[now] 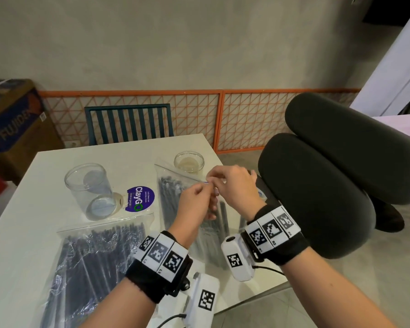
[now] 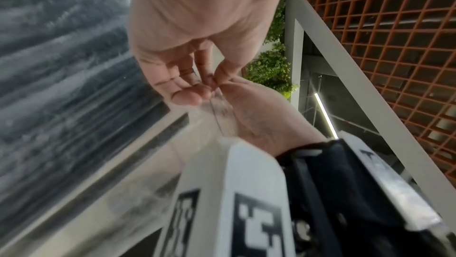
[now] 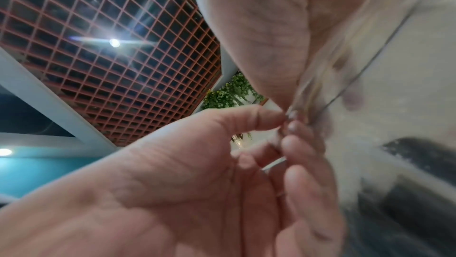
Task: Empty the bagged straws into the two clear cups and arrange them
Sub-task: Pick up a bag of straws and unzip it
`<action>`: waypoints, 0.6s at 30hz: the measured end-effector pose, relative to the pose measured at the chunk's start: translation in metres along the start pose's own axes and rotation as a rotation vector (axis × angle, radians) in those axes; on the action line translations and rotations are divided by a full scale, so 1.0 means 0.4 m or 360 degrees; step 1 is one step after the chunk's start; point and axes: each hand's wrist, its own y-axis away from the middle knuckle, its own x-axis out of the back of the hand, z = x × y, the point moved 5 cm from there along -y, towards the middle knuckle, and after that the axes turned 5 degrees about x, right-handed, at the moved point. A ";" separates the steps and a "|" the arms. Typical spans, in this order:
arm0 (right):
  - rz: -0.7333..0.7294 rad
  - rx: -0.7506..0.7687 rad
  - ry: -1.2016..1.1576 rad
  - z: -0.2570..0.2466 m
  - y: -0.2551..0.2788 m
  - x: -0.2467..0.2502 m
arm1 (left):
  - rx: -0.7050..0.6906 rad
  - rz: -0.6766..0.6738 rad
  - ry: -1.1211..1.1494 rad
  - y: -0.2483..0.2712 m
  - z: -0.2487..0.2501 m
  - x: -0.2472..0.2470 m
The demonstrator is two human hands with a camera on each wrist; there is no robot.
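Over the white table (image 1: pixel 45 209), left hand (image 1: pixel 194 200) and right hand (image 1: pixel 234 185) each pinch the straw bag's (image 1: pixel 175 185) top edge.

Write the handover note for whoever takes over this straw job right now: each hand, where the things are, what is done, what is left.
Left hand and right hand: both pinch the top edge of the lifted straw bag, apparently pulling its seal apart.
Second straw bag: flat on the table, nearer the person, appears untouched.
Clear cups: tall one left of the bags, shorter one behind the held bag. Both empty.
Done: nothing in the cups yet.
Left: finish opening, empty both bags into the cups, arrange the straws.
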 end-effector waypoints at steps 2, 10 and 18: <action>0.0008 0.0019 -0.0025 -0.002 -0.005 -0.007 | 0.0027 0.0079 0.0015 -0.016 0.010 0.028; 0.0179 -0.0160 -0.0072 0.040 -0.045 -0.009 | 0.0014 0.0062 0.0059 -0.020 0.008 0.058; 0.0039 0.0069 -0.0236 -0.037 -0.035 -0.057 | 0.0022 0.0237 -0.0072 -0.037 0.029 0.099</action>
